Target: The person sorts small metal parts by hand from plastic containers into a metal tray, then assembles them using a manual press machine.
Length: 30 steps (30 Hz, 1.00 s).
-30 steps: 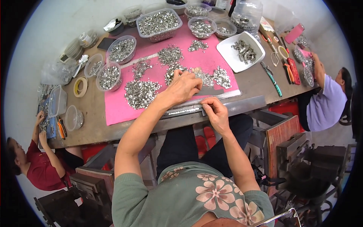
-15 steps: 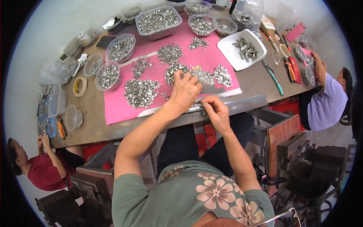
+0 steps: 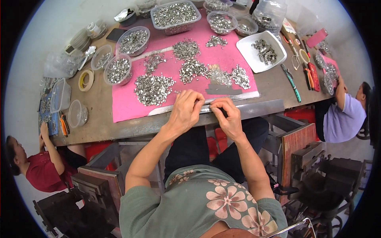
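My left hand [image 3: 185, 111] is at the table's front edge, fingertips pinched together over something too small to make out. Close beside it, my right hand [image 3: 228, 117] is also closed in a pinch, and what it holds is hidden by the fingers. Between the two hands lie small shiny metal pieces [image 3: 205, 109] on the edge. Just beyond, on a pink mat [image 3: 123, 109], are a large heap of small silvery metal parts [image 3: 152, 89], a smaller dark-and-silver heap [image 3: 192, 70], a tangle of thin metal bits [image 3: 220, 76] and a flat grey strip [image 3: 224, 91].
Clear tubs of metal parts [image 3: 118, 70] and a white tray [image 3: 274, 39] stand around the mat. A tape roll [image 3: 86, 80] lies left; green-handled pliers [image 3: 291, 83] lie right. A person in red [image 3: 45, 172] sits left, another in lilac [image 3: 344, 119] right.
My left hand has moved back from the heaps on the mat to the table's front edge, beside my right hand. The right hand stays almost in place. The view has shifted slightly.
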{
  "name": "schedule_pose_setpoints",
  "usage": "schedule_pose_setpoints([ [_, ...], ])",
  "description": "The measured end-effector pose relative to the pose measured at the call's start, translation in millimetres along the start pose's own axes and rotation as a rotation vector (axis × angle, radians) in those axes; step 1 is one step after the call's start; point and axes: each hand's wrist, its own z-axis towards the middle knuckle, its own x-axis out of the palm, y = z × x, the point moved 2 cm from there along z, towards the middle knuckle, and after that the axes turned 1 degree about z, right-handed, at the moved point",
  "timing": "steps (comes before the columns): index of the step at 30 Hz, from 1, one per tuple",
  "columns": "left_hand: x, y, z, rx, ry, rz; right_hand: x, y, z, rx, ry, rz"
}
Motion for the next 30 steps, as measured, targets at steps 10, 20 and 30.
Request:
schedule_pose_setpoints([
  [10,5,-6,-19,0.028,-0.057,0.009,6,1,1,-0.156,-0.044,-0.199],
  [20,9,-8,-19,0.09,-0.056,0.096,0,7,3,-0.328,-0.012,-0.339],
  [30,9,-10,-18,0.12,-0.046,0.114,-4,-5,-2,-0.076,-0.041,-0.069],
])
